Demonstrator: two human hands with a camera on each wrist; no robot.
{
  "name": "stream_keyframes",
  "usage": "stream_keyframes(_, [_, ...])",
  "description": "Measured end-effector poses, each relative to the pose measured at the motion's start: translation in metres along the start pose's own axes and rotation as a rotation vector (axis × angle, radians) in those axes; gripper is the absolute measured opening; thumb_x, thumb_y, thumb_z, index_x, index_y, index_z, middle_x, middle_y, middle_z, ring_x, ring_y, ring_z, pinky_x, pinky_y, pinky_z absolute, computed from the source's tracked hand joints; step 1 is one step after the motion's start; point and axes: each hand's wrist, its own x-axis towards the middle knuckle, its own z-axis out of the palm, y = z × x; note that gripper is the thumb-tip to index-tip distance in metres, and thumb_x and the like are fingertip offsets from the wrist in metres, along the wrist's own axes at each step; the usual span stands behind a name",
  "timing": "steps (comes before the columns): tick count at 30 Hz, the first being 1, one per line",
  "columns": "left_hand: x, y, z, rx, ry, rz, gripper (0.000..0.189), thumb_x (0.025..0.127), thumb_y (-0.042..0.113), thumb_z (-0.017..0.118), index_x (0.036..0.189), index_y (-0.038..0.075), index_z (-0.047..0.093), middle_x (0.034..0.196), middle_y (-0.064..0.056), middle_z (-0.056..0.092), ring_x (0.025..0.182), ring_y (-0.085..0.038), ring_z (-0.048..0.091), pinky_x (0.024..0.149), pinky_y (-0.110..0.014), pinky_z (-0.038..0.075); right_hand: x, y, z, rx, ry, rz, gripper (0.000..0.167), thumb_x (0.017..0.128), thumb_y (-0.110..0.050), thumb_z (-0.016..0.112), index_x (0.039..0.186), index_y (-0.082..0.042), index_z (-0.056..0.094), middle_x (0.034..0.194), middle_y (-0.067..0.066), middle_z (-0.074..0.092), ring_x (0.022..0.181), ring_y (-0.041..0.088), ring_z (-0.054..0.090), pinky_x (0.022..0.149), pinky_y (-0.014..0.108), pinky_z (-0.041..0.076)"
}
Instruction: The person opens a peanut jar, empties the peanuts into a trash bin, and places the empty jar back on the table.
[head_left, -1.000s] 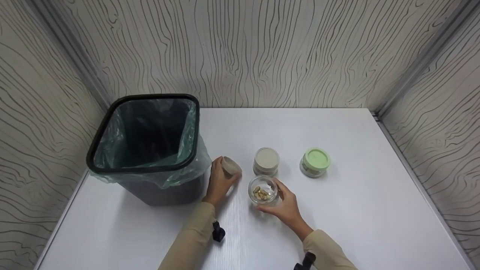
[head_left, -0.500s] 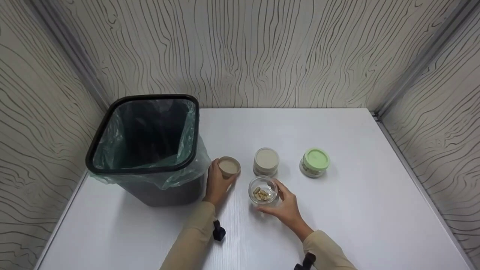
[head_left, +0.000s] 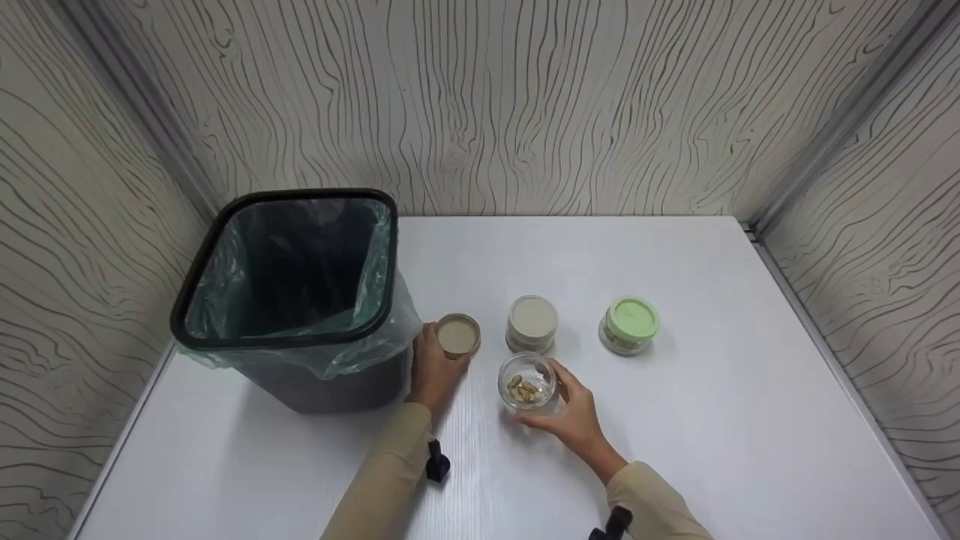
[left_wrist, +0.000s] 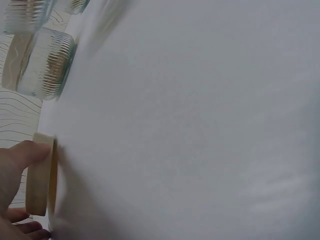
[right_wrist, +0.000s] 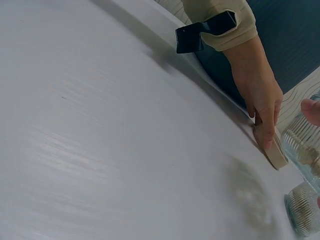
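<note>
My left hand (head_left: 435, 371) holds a round beige lid (head_left: 457, 335) by its rim, just right of the bin. The left wrist view shows the thumb on the edge of the lid (left_wrist: 39, 175), which lies flat at the tabletop. With fingers and thumb around its side, my right hand (head_left: 574, 416) grips a lidless clear glass jar (head_left: 517, 364). Several small brown nut-like pieces (head_left: 523, 390) lie at its bottom. In the right wrist view the ribbed jar (right_wrist: 300, 134) appears raised off the table, with a shadow below.
A dark bin (head_left: 345, 382) with a green liner (head_left: 409, 315) stands at the left. Behind the held jar is a closed jar with a beige lid (head_left: 533, 315). A green-lidded jar (head_left: 632, 318) stands farther right. Patterned walls (head_left: 480, 112) enclose the white table (head_left: 712, 390).
The lid in my left hand has turned from tilted to flat and come down at the tabletop. My right hand and the jar have barely moved.
</note>
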Motion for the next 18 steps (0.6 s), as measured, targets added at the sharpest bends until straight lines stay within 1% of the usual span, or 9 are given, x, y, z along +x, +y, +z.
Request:
stream_keyframes(2, [0.000,-0.001,0.000,0.015,0.005,-0.003,0.073,0.070,0.013,0.082,0.129,-0.005,0.044,0.132,-0.027,0.047,0.130,-0.039,0.044,0.112,-0.047,0.041,0.001,0.000,0.001,0.005,0.000,0.002,0.094,0.061,-0.013,0.090,0.137,0.013,0.041,0.139,0.030,0.051,0.132,0.044,0.048,0.111,0.047,0.040])
stream_keyframes(6, [0.001,-0.001,-0.001,0.035,-0.010,-0.024,0.075,0.072,0.014,0.082,0.132,-0.006,0.043,0.139,-0.028,0.042,0.135,-0.041,0.039,0.115,-0.047,0.039,0.002,0.000,0.002,0.017,0.000,0.000,0.094,0.060,-0.012,0.090,0.137,0.014,0.041,0.139,0.030,0.051,0.132,0.044,0.047,0.110,0.046,0.040])
stream_keyframes(9, [-0.001,0.000,-0.002,0.054,-0.019,-0.008,0.075,0.074,0.015,0.080,0.134,-0.007,0.042,0.140,-0.029,0.040,0.136,-0.041,0.038,0.115,-0.046,0.039,0.002,0.001,0.002,0.026,-0.003,-0.011,0.093,0.061,-0.011,0.090,0.136,0.013,0.041,0.137,0.029,0.052,0.131,0.043,0.048,0.111,0.047,0.040])
stream_keyframes(13, [-0.004,0.003,-0.005,0.076,-0.012,0.047,0.074,0.074,0.014,0.079,0.134,-0.010,0.042,0.138,-0.029,0.041,0.134,-0.041,0.039,0.113,-0.046,0.040,0.002,0.001,0.002,0.019,-0.006,-0.024,0.092,0.061,-0.012,0.089,0.136,0.012,0.042,0.136,0.028,0.054,0.131,0.043,0.049,0.111,0.049,0.040])
stream_keyframes(18, [-0.009,0.006,-0.011,0.083,-0.015,0.118,0.071,0.074,0.009,0.078,0.132,-0.010,0.043,0.136,-0.029,0.042,0.132,-0.042,0.043,0.110,-0.046,0.043,0.002,0.000,0.001,0.006,-0.008,-0.019,0.092,0.061,-0.013,0.090,0.136,0.011,0.043,0.137,0.027,0.054,0.132,0.042,0.048,0.110,0.048,0.041])
